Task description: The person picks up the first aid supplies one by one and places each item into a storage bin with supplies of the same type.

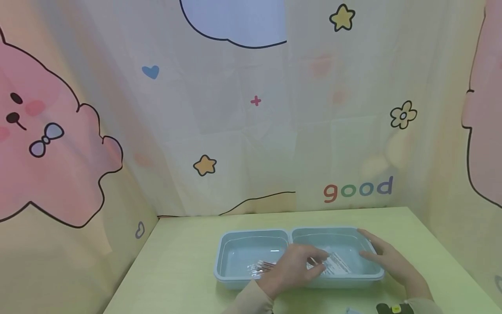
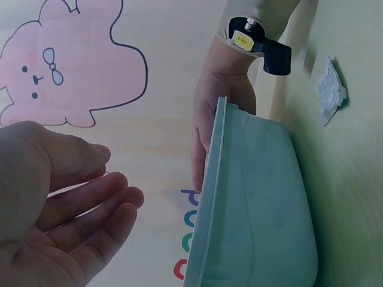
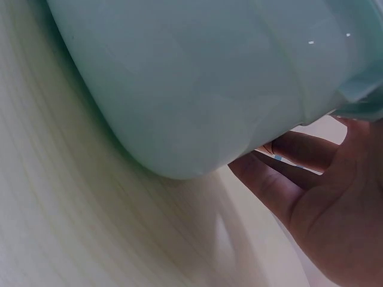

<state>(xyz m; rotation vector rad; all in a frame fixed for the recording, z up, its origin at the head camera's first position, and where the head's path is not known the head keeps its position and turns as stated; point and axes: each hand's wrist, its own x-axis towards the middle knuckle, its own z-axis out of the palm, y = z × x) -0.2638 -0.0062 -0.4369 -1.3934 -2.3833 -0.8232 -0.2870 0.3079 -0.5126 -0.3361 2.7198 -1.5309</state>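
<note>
Two light-blue plastic bins stand side by side: the left bin (image 1: pixel 235 244) and the right bin (image 1: pixel 329 233). Brown thin sticks in clear wrappers (image 1: pixel 263 267) lie in the left one, partly behind the left hand. Pale thin sticks in clear wrappers (image 1: pixel 336 263) lie in the right one. My left hand (image 1: pixel 294 266) hovers over the near side where the bins meet, fingers bent; no object shows between thumb and fingers (image 2: pixel 90 209). My right hand (image 1: pixel 392 259) holds the right bin's right side, thumb over the rim; some fingertips are hidden behind the wall (image 3: pixel 281 173).
A crumpled, printed scrap (image 2: pixel 330 92) lies on the pale tabletop (image 1: pixel 176 257) near the right forearm. A black wrist mount with a yellow label (image 1: pixel 395 308) sits on the right wrist. Printed cloth curtains (image 1: pixel 235 131) enclose the table at back and sides.
</note>
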